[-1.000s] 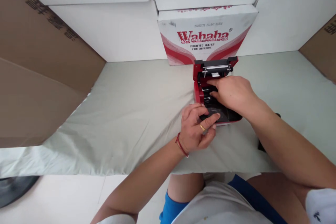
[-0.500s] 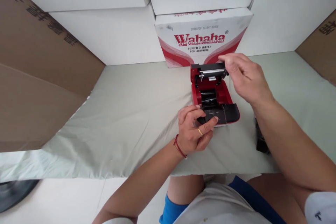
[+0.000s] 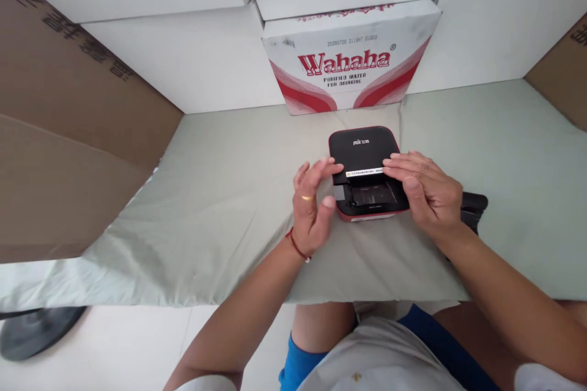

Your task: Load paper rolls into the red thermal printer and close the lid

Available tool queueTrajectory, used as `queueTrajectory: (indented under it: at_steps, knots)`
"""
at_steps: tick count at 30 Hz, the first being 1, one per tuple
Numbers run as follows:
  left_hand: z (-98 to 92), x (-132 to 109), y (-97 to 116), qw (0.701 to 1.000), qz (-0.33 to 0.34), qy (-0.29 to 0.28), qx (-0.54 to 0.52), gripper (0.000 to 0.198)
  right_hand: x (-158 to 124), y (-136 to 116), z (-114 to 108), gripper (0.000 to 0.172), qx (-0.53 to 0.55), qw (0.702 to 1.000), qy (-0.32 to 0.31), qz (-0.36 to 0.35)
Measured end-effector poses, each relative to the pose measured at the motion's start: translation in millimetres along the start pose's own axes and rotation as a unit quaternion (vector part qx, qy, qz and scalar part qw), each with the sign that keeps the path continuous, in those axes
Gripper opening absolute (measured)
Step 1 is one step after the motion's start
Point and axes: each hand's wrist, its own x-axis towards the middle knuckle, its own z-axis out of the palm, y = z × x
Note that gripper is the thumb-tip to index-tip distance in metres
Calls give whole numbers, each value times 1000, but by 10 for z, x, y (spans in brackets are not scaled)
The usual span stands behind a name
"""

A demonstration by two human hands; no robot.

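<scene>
A small red printer with a black lid (image 3: pixel 364 153) lies closed on the grey-green cloth (image 3: pixel 229 208). My left hand (image 3: pixel 312 204) is open at its left side, fingers upright and touching the lid's left edge; it wears a ring and a red wrist cord. My right hand (image 3: pixel 426 192) lies flat with fingers stretched over the lid's right front part. Neither hand grips anything.
A Wahaha water carton (image 3: pixel 348 58) stands right behind the printer, among white boxes (image 3: pixel 183 55). Brown cardboard (image 3: pixel 68 134) flanks the left and the far right. A black object (image 3: pixel 473 204) lies partly hidden behind my right wrist. A dark round base (image 3: pixel 36 330) sits on the floor at left.
The printer's lid, open one second ago, is now closed. My right hand left the inside, rose to the lid's top edge, then came down onto it. My left hand released the front and opened.
</scene>
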Motion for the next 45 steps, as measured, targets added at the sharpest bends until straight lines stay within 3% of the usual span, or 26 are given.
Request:
queueTrajectory:
  at_steps: [5, 14, 20, 24, 29, 38, 45]
  knots:
    - [-10, 22, -79, 992, -82, 18, -90, 52, -8, -19, 19, 40, -4, 999, -6, 32]
    - [14, 54, -85, 990, -109, 13, -84, 43, -25, -40, -9, 38, 27, 999, -3, 22]
    - [58, 16, -232, 980, -118, 18, -161, 53, -122, -132, -79, 42, 11, 999, 5, -37]
    - [64, -3, -352, 974, -160, 19, -162, 77, -140, -189, -115, 42, -15, 998, -4, -60]
    - [54, 13, -413, 957, -210, -51, -192, 102, -148, -183, -126, 39, -21, 998, -15, -55]
    - [117, 45, -327, 905, -284, -79, -307, 100, -129, -203, -124, 32, -21, 998, -12, -60]
    - [148, 2, -426, 889, -275, -82, -357, 103, -24, -239, -185, 25, -13, 994, -9, -106]
